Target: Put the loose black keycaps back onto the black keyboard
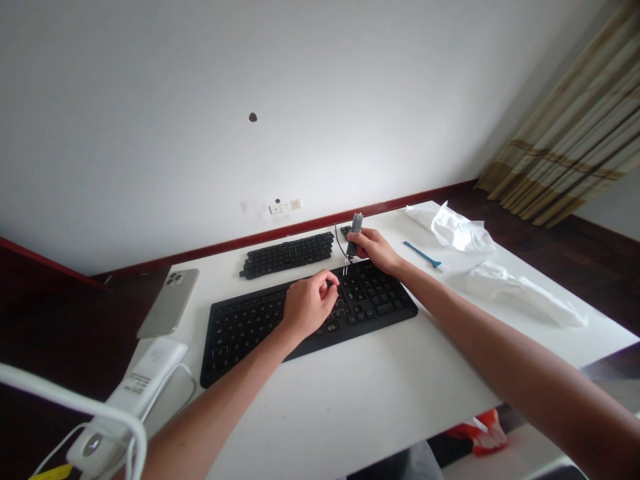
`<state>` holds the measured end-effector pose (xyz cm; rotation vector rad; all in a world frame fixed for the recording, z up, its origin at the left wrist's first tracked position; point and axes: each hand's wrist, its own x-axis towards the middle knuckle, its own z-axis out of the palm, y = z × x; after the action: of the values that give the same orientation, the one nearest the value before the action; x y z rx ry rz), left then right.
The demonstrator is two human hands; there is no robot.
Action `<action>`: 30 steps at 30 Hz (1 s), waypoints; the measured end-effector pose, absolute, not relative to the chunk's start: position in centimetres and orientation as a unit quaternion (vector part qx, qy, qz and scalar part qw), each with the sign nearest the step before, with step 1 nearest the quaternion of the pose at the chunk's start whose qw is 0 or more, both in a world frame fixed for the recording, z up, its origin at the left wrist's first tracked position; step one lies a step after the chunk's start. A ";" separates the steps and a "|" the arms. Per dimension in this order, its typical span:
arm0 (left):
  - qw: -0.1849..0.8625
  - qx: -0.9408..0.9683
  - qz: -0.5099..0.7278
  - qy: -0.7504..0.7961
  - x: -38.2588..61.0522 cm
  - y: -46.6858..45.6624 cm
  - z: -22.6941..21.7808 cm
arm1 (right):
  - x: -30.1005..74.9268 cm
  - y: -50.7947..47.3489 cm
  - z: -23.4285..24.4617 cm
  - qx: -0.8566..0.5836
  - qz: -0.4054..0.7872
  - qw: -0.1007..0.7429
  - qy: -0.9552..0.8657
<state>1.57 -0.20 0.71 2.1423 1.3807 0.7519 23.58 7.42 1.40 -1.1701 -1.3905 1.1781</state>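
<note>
A black keyboard (310, 343) lies on the white table, with many switch positions bare of keycaps on its left and middle. Above its middle, my left hand (309, 305) is closed, thumb and forefinger pinching a small black keycap (329, 284), mostly hidden by the fingers. My right hand (374, 248) grips a grey keycap puller (355, 230) upright, its thin wire prongs pointing down at the keyboard's upper part. Behind the keyboard, removed black keycaps (290, 255) lie in rows, and a smaller group (345, 231) sits beside the puller.
A blue pry tool (423, 255) and crumpled white plastic bags (450, 228) lie on the right of the table (380, 373). At the left edge are a phone (171, 303) and a white power strip (133, 393) with cables. The wall stands just behind.
</note>
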 end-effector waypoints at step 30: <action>0.226 0.792 0.266 0.500 1.5 -0.3 0.7 | 23.4 7.3 1.6 -0.473 0.496 0.473 -0.553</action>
<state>1.53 -0.25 0.66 2.1849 1.3800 0.7324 23.44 7.35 1.63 -1.1575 -1.3540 1.2147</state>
